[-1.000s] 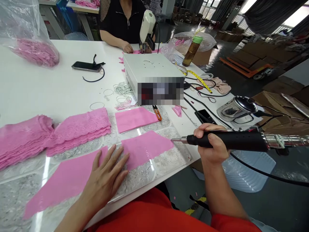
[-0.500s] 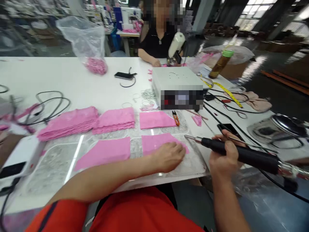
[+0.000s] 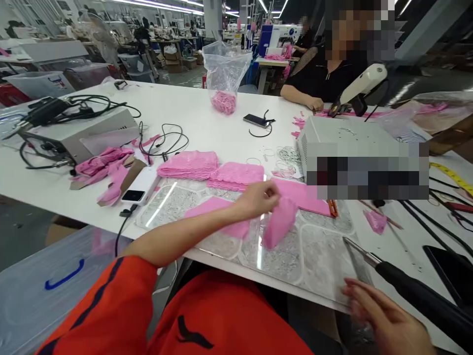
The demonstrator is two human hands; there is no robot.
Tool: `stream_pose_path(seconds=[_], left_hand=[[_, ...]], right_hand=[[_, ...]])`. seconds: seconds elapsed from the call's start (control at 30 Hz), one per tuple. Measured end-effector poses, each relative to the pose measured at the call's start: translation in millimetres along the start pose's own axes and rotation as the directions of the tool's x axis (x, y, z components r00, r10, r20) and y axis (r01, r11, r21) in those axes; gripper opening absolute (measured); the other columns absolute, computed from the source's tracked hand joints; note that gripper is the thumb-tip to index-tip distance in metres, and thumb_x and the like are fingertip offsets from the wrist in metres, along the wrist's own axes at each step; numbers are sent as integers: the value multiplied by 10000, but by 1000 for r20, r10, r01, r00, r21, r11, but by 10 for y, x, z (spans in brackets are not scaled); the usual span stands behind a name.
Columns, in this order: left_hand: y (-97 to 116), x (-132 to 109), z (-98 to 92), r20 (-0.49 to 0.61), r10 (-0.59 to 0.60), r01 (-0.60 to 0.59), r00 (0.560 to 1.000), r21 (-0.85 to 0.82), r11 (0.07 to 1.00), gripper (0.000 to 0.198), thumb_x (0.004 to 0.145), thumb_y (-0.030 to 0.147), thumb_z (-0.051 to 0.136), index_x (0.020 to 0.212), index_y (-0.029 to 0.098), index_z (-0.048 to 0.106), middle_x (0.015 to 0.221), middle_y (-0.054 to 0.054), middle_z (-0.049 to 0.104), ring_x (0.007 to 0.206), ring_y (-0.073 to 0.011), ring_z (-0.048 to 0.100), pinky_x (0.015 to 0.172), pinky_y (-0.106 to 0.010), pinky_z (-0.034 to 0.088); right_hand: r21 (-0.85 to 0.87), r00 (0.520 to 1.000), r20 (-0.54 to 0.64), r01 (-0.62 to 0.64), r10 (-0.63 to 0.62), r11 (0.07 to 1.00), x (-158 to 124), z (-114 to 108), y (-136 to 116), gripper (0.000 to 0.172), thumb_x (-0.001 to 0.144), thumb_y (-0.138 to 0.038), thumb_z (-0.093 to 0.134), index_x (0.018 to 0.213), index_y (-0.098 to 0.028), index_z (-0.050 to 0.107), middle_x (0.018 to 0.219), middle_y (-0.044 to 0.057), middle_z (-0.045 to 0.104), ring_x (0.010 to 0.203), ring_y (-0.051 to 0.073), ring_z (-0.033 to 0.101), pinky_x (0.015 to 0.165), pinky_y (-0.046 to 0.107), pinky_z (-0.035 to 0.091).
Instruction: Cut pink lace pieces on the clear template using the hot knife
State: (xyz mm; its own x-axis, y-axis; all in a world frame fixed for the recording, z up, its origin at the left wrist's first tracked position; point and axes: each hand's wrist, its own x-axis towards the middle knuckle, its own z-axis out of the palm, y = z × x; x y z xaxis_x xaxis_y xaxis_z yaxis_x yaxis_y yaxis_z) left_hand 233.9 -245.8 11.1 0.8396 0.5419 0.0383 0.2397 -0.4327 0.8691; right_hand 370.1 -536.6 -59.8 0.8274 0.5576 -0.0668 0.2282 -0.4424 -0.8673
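My left hand [image 3: 260, 199] is closed in a pinch on a pink fabric piece [image 3: 281, 224], which hangs bunched above the marbled mat [image 3: 321, 251]. Flat on the mat to its left lies another pink piece [image 3: 238, 229], partly covered by my forearm. Behind my hand, a further pink piece [image 3: 310, 197] reaches toward orange-handled thread snips [image 3: 333, 208]. My right hand [image 3: 384, 315], slightly blurred, is at the table's front edge with its fingers stretched out. Just above it lies a black-handled tool [image 3: 414, 291] with a slim metal tip, apart from the fingers.
Two pink fabric stacks [image 3: 190, 165] are at the mat's back edge. A grey box unit [image 3: 340, 135] stands at right, a phone [image 3: 445, 271] near it. On the left are a white device [image 3: 142, 185], cables and another unit [image 3: 88, 130]. Across the table sits a person [image 3: 321, 74].
The view has turned left. My left hand has lifted the pink piece it was resting on. My right hand has let go of the black-handled tool and moved below it.
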Motion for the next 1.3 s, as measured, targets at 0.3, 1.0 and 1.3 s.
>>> stream_pose_path(seconds=[0.3, 1.0, 1.3], left_hand=[[-807, -1037, -892, -255, -356, 232, 899, -411, 882, 178, 799, 274, 624, 794, 155, 492, 626, 2, 649, 562, -103, 663, 580, -223, 575], [-960, -1606, -1218, -201, -198, 249, 959, 276, 928, 203, 798, 271, 596, 969, 183, 661, 835, -19, 592, 710, -140, 527, 664, -243, 426], [-1256, -1651, -1249, -31, 54, -31, 998, 504, 863, 248, 961, 290, 478, 997, 231, 717, 1063, -62, 607, 804, -127, 605, 747, -220, 456]], right_hand=[[-10, 730, 412, 602, -545, 798, 79, 1203, -794, 209, 836, -323, 606, 978, -207, 704, 795, 35, 703, 547, 119, 599, 524, 246, 532], [-82, 406, 476, 904, -780, 420, 190, 1437, -897, 156, 894, -280, 553, 967, -230, 682, 915, 51, 699, 745, 151, 701, 608, 241, 582], [-2, 375, 462, 907, -804, 422, 247, 1553, -916, 168, 906, -240, 511, 852, -227, 669, 800, 26, 704, 640, 131, 680, 555, 217, 550]])
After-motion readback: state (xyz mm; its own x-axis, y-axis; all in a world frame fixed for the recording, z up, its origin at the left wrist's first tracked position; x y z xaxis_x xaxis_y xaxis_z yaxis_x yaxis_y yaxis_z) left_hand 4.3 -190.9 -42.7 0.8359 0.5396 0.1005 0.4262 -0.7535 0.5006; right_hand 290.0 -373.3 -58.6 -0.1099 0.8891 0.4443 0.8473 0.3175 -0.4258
